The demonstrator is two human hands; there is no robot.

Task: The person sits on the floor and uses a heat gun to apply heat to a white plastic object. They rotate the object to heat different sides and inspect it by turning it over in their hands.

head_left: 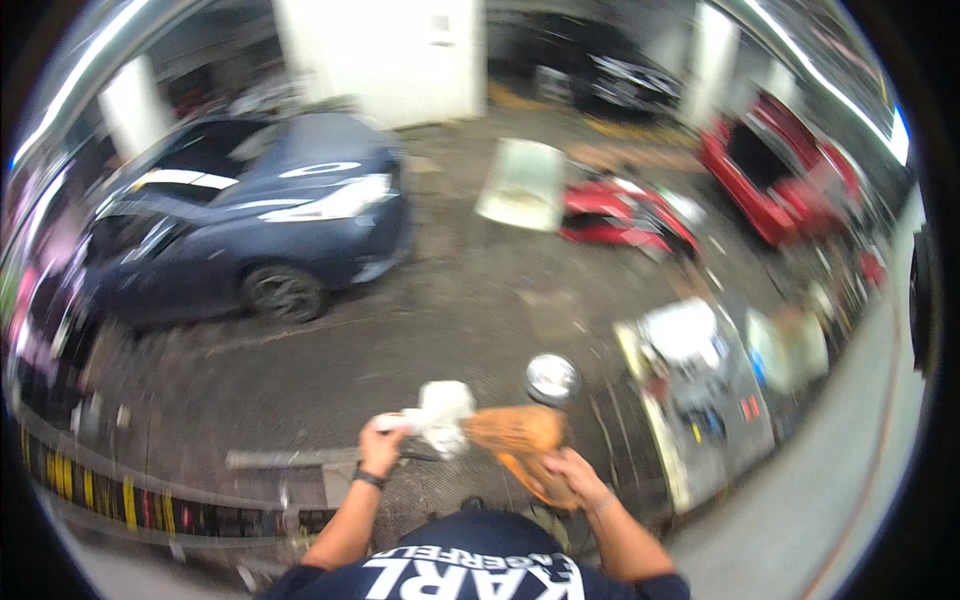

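My left hand (pixel 380 445) is closed on a small white piece, blurred, whose kind I cannot make out. Right beside it a crumpled white cloth-like bundle (pixel 445 410) hangs in front of me; whether the two are joined I cannot tell. My right hand (pixel 577 477) grips an orange-brown, shell-shaped piece (pixel 515 430) with a looped lower edge. Its narrow left end meets the white bundle. Just beyond the orange piece, a round silvery can or bowl (pixel 552 379) rests on the floor.
To the left stands a dark blue car (pixel 270 210). Red body parts (pixel 630 215) and a pale panel (pixel 522 183) lie ahead, with a red car (pixel 780 175) at the far right. A low table (pixel 735 440) with tools is at my right; a yellow-and-black striped edge (pixel 90 490) runs along the left.
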